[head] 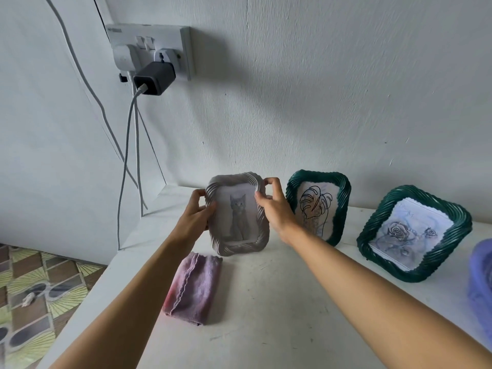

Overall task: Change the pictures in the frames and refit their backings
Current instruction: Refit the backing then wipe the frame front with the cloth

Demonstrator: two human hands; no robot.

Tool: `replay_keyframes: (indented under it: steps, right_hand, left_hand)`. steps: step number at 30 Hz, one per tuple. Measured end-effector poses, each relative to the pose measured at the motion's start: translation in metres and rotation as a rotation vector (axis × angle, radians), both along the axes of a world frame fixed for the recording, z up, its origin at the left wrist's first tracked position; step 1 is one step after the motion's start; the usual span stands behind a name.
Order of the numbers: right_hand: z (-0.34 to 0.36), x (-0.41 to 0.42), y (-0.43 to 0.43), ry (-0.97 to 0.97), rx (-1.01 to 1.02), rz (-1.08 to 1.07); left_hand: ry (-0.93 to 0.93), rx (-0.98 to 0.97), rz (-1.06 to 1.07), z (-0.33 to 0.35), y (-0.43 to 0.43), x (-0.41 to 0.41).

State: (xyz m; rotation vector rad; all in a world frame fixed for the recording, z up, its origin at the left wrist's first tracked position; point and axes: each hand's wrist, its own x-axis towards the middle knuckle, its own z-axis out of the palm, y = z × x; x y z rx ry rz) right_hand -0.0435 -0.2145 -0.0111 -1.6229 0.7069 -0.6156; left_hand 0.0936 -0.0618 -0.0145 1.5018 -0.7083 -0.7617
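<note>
A grey twisted-rim picture frame (237,246) with a cat picture stands upright on the white table (266,315). My left hand (195,211) grips its left edge, thumb on the front. My right hand (273,206) holds its upper right corner, fingers curled round the rim. To the right stand two dark green frames: one with a leaf line drawing (318,206), one with a rose drawing (414,233).
A folded purple cloth (194,286) lies on the table in front of the grey frame. A lilac object (482,283) shows at the right edge. On the wall, a socket with a black charger (154,77) and hanging cables. Patterned floor lies below left.
</note>
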Motion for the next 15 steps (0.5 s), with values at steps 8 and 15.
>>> replay_keyframes:
  steps: [8, 15]
  right_hand:
    - [0.003, -0.005, -0.003, 0.138, -0.066, 0.092]
    - [0.013, 0.005, -0.006, 0.024, -0.025, 0.059]
  left_hand:
    - [-0.028, 0.055, -0.005, 0.001, 0.004, 0.000]
    - [-0.003, 0.016, -0.017, 0.015, -0.013, 0.010]
